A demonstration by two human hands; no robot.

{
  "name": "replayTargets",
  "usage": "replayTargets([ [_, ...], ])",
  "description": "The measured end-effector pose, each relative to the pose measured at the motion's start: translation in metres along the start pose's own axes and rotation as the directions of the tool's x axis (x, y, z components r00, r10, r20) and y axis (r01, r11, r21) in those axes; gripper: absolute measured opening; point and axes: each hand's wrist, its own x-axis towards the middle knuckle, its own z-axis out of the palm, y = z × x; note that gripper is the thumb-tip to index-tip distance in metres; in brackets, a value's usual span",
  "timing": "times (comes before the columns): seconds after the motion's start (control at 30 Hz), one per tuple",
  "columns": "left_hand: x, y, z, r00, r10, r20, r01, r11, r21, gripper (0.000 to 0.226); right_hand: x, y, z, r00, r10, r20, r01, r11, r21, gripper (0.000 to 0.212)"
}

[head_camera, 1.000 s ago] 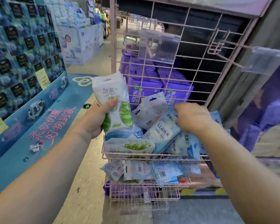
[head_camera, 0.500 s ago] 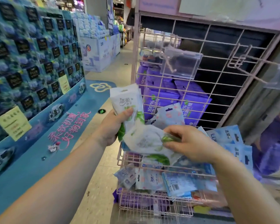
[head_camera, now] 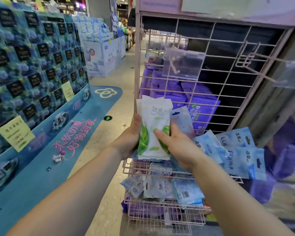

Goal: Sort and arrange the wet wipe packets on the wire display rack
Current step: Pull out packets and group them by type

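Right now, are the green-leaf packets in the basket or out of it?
Out. Both hands, left hand and right hand, hold the green-leaf packets upright above the basket.

Glossy plastic wet wipe packets [head_camera: 154, 126] are catching light; the wire display rack [head_camera: 211, 79] is showing smooth pink-coated metal.

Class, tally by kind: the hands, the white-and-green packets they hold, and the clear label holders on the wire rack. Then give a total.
Hands: 2 (left hand, right hand)
White-and-green packets: 2, stacked
Clear label holders: 2
Total: 6
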Motion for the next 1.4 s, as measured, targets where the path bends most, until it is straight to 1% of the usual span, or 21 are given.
replayTargets([
  [0.07,-0.004,0.003,-0.005,0.998,-0.020,0.051,0.019,1.000,0.025,0.090,-0.002,-0.002,-0.001,0.998,0.004,0.056,-0.006,1.000,0.029,0.051],
  [0.17,-0.005,0.006,-0.013,0.999,-0.013,0.042,0.008,0.993,0.117,0.075,-0.005,-0.002,0.000,0.996,-0.067,0.058,0.066,0.998,0.018,0.055],
  [0.23,-0.005,0.008,-0.016,0.999,-0.007,0.047,-0.002,0.982,0.188,0.077,-0.006,-0.001,0.002,0.992,-0.119,0.035,0.119,0.993,-0.019,0.053],
  [0.33,-0.004,0.011,-0.016,0.998,0.027,0.057,-0.039,0.974,0.224,0.081,-0.008,0.001,0.003,0.989,-0.147,0.024,0.147,0.988,-0.035,0.053],
  [0.43,-0.003,0.009,-0.016,0.992,0.124,-0.015,-0.119,0.973,0.200,0.069,-0.007,0.000,-0.004,0.989,-0.137,0.056,0.131,0.986,0.103,0.063],
  [0.5,-0.003,0.012,-0.020,0.986,0.151,-0.071,-0.135,0.972,0.193,0.073,-0.006,-0.001,-0.011,0.996,-0.087,-0.030,0.091,0.983,0.157,0.055],
  [0.53,-0.003,0.014,-0.025,0.983,0.159,-0.096,-0.138,0.972,0.191,0.075,-0.006,-0.001,-0.013,0.992,-0.049,-0.121,0.059,0.995,0.080,0.045],
  [0.57,-0.004,0.016,-0.031,0.978,0.170,-0.120,-0.146,0.972,0.182,0.072,-0.004,0.001,-0.015,0.975,-0.021,-0.223,0.000,0.995,-0.095,0.035],
  [0.6,-0.004,0.019,-0.037,0.973,0.179,-0.144,-0.154,0.974,0.168,0.067,-0.003,0.005,-0.017,0.957,-0.015,-0.290,-0.082,0.944,-0.319,0.029],
  [0.67,-0.006,0.022,-0.048,0.966,0.193,-0.173,-0.169,0.975,0.145,0.060,-0.003,0.012,-0.013,0.967,0.034,-0.254,-0.200,0.722,-0.662,0.034],
  [0.7,-0.007,0.023,-0.051,0.963,0.201,-0.178,-0.177,0.974,0.144,0.059,-0.002,0.016,-0.008,0.974,0.085,-0.209,-0.215,0.632,-0.745,0.039],
  [0.73,-0.007,0.023,-0.053,0.961,0.207,-0.181,-0.182,0.972,0.146,0.061,0.001,0.020,-0.003,0.976,0.126,-0.180,-0.219,0.600,-0.769,0.043],
  [0.8,-0.006,0.021,-0.054,0.959,0.211,-0.189,-0.186,0.972,0.141,0.064,0.007,0.026,0.007,0.970,0.175,-0.170,-0.244,0.661,-0.710,0.049],
  [0.87,-0.006,0.018,-0.054,0.957,0.214,-0.197,-0.188,0.972,0.140,0.065,0.013,0.032,0.011,0.958,0.202,-0.206,-0.288,0.713,-0.639,0.066],
  [0.97,-0.007,0.014,-0.056,0.954,0.207,-0.218,-0.180,0.974,0.135,0.066,0.015,0.037,0.012,0.943,0.243,-0.228,-0.333,0.713,-0.617,0.092],
  [1.03,-0.006,0.012,-0.058,0.953,0.198,-0.231,-0.174,0.978,0.119,0.068,0.016,0.038,0.011,0.944,0.275,-0.183,-0.327,0.710,-0.624,0.110],
  [1.1,-0.006,0.012,-0.060,0.955,0.199,-0.222,-0.179,0.978,0.109,0.066,0.018,0.037,0.009,0.935,0.325,-0.145,-0.334,0.660,-0.673,0.123],
  [1.17,-0.005,0.011,-0.060,0.957,0.204,-0.207,-0.186,0.977,0.101,0.063,0.018,0.037,0.009,0.922,0.355,-0.156,-0.347,0.577,-0.739,0.124],
  [1.23,-0.005,0.011,-0.058,0.957,0.209,-0.204,-0.194,0.977,0.090,0.062,0.016,0.037,0.009,0.924,0.346,-0.164,-0.339,0.539,-0.771,0.113],
  [1.33,-0.005,0.010,-0.058,0.956,0.222,-0.190,-0.211,0.975,0.074,0.053,0.007,0.035,0.008,0.942,0.282,-0.185,-0.320,0.580,-0.749,0.094],
  [1.4,-0.007,0.012,-0.059,0.953,0.242,-0.180,-0.236,0.970,0.054,0.043,-0.001,0.031,0.007,0.963,0.188,-0.192,-0.267,0.577,-0.772,0.084],
])
